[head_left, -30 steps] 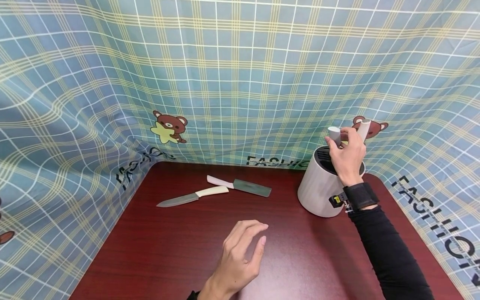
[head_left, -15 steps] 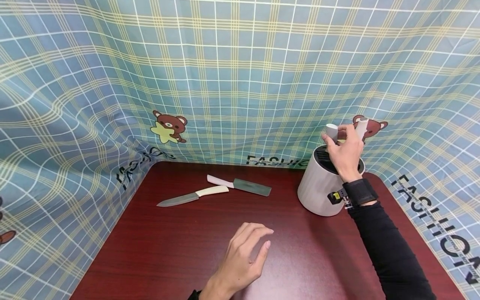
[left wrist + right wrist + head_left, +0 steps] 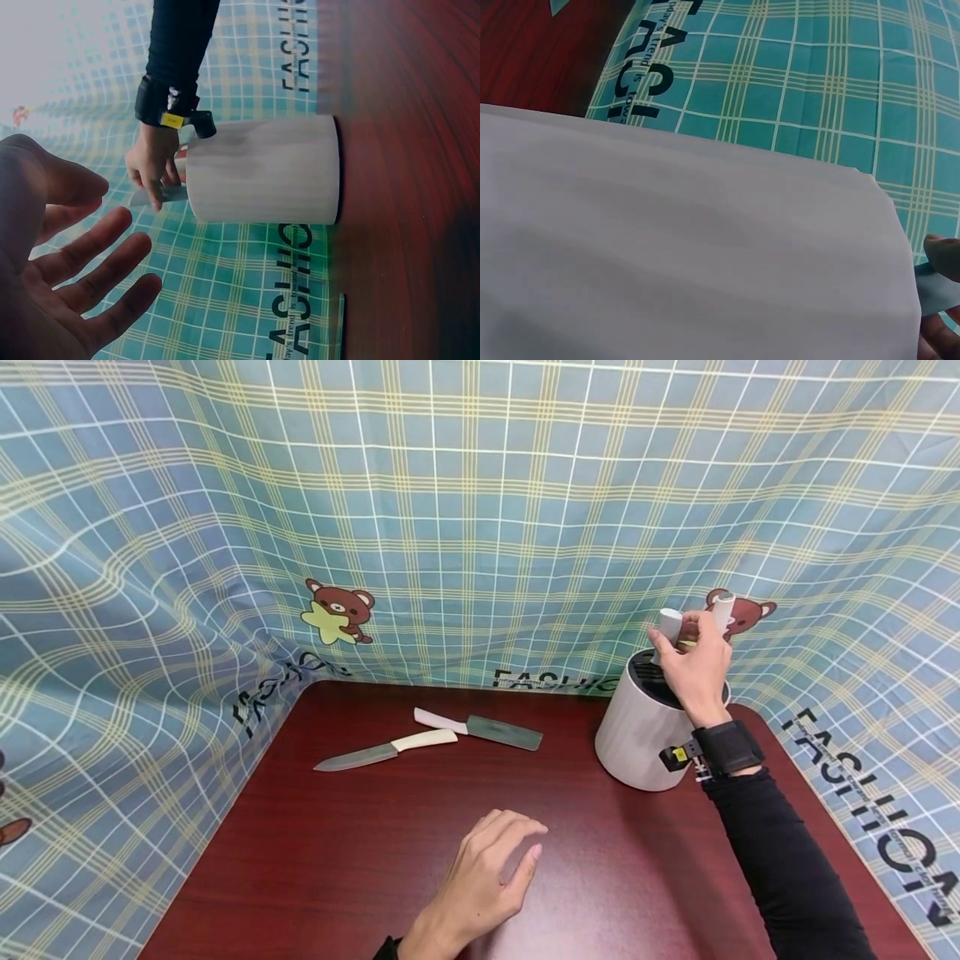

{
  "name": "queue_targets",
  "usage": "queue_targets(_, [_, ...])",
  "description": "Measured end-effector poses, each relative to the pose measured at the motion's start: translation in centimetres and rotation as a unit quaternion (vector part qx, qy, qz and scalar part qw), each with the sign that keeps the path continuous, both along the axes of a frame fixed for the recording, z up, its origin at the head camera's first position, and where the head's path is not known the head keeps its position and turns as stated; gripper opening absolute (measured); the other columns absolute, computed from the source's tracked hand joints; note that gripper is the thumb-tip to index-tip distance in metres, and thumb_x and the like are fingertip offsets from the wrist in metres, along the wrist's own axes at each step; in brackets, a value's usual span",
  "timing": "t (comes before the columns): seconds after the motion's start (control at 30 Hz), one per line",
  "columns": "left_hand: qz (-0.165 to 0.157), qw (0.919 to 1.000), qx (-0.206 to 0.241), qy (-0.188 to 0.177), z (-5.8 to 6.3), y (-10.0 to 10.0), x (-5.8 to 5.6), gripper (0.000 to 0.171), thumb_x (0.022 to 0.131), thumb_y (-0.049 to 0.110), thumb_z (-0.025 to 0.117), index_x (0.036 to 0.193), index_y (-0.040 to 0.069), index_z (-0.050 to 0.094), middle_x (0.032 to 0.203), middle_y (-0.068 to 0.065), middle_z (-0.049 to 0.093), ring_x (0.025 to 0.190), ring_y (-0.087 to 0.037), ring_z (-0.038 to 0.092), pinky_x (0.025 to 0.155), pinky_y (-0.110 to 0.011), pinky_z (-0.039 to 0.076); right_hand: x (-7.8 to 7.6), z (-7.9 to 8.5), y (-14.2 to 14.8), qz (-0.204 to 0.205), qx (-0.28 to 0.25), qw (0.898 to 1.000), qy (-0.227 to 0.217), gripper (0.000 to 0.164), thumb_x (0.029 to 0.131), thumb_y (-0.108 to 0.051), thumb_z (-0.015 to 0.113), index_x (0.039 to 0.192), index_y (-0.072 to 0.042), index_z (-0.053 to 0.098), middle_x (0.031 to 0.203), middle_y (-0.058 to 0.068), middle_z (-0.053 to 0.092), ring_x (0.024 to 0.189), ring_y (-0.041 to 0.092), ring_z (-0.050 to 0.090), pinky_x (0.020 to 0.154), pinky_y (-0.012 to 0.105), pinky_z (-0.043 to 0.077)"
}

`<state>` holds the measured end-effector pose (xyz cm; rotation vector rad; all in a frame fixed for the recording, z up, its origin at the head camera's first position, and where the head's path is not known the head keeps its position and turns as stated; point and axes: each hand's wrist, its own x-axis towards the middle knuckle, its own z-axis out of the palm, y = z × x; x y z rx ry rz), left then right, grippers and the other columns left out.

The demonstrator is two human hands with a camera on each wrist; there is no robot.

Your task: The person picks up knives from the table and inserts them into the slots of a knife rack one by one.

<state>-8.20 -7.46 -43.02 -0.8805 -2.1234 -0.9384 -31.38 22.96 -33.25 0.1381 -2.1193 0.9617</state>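
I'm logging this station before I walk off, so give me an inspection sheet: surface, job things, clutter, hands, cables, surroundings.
Surface: dark red-brown table, wood-grained, with glare near the front.
Job things: pale knife block upright at the right; grey handle above its slots; white handle behind, its base hidden; cream-handled knife and cleaver lying flat.
Clutter: nothing seen.
Hands: right hand grips the grey handle; left hand holds nothing.
Cables: nothing seen.
Surroundings: blue plaid cloth with printed bears and black lettering.
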Motion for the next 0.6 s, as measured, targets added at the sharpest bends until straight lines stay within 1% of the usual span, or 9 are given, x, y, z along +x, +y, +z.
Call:
queue_targets(0.1, [0.005, 1.0000, -0.006, -0.003, -0.17, -0.12, -0.09, 0.023, 0.091, 0.008, 0.068, 0.113, 0.015, 0.069, 0.104, 0.006, 0.070, 0.095, -0.008, 0.065, 0.088, -0.019, 0.051, 0.08, -0.21, -0.07, 0.007, 0.012, 1.000, 0.007, 0.041, 0.089, -0.022, 0.078, 0.117, 0.000, 0.059, 0.106, 0.025, 0.071, 0.095, 0.037, 0.072, 0.077, 0.000, 0.038])
queue_targets(0.2, [0.010, 0.9999, -0.012, -0.008, -0.34, -0.30, -0.18, 0.023, 0.091, 0.008, 0.068, 0.113, 0.015, 0.069, 0.104, 0.006, 0.070, 0.096, -0.008, 0.065, 0.088, -0.019, 0.051, 0.13, -0.44, -0.17, 0.012, 0.023, 1.000, 0.011, 0.040, 0.089, -0.022, 0.078, 0.118, -0.001, 0.060, 0.106, 0.025, 0.071, 0.095, 0.038, 0.070, 0.075, 0.007, 0.038])
queue_targets(0.27, [0.013, 0.9998, -0.014, -0.010, -0.44, -0.45, -0.26, 0.023, 0.091, 0.008, 0.069, 0.113, 0.015, 0.069, 0.104, 0.006, 0.070, 0.095, -0.008, 0.065, 0.088, -0.019, 0.052, 0.14, -0.62, -0.22, 0.017, 0.028, 0.999, 0.011, 0.040, 0.089, -0.021, 0.078, 0.120, -0.001, 0.060, 0.107, 0.025, 0.070, 0.095, 0.038, 0.068, 0.075, 0.012, 0.037])
queue_targets(0.37, [0.018, 0.9996, -0.017, -0.011, -0.54, -0.67, -0.42, 0.024, 0.090, 0.007, 0.069, 0.112, 0.015, 0.069, 0.103, 0.006, 0.071, 0.095, -0.008, 0.064, 0.087, -0.019, 0.052, 0.13, -0.73, -0.31, 0.026, 0.033, 0.999, 0.012, 0.040, 0.090, -0.018, 0.076, 0.121, 0.000, 0.059, 0.109, 0.026, 0.067, 0.097, 0.039, 0.066, 0.078, 0.022, 0.040])
queue_targets(0.5, [0.021, 0.9995, -0.022, -0.010, -0.60, -0.85, -0.57, 0.024, 0.090, 0.007, 0.069, 0.112, 0.016, 0.068, 0.103, 0.006, 0.071, 0.094, -0.008, 0.064, 0.086, -0.019, 0.052, 0.16, -0.67, -0.49, 0.041, 0.035, 0.998, 0.017, 0.039, 0.090, -0.015, 0.075, 0.121, 0.003, 0.059, 0.112, 0.026, 0.065, 0.099, 0.041, 0.065, 0.083, 0.040, 0.044])
queue_targets(0.6, [0.021, 0.9994, -0.024, -0.009, -0.63, -0.87, -0.62, 0.024, 0.090, 0.007, 0.069, 0.112, 0.016, 0.068, 0.103, 0.006, 0.071, 0.094, -0.008, 0.064, 0.086, -0.019, 0.052, 0.13, -0.56, -0.71, 0.054, 0.037, 0.998, 0.022, 0.039, 0.090, -0.013, 0.075, 0.121, 0.005, 0.058, 0.112, 0.027, 0.064, 0.099, 0.043, 0.064, 0.085, 0.048, 0.044])
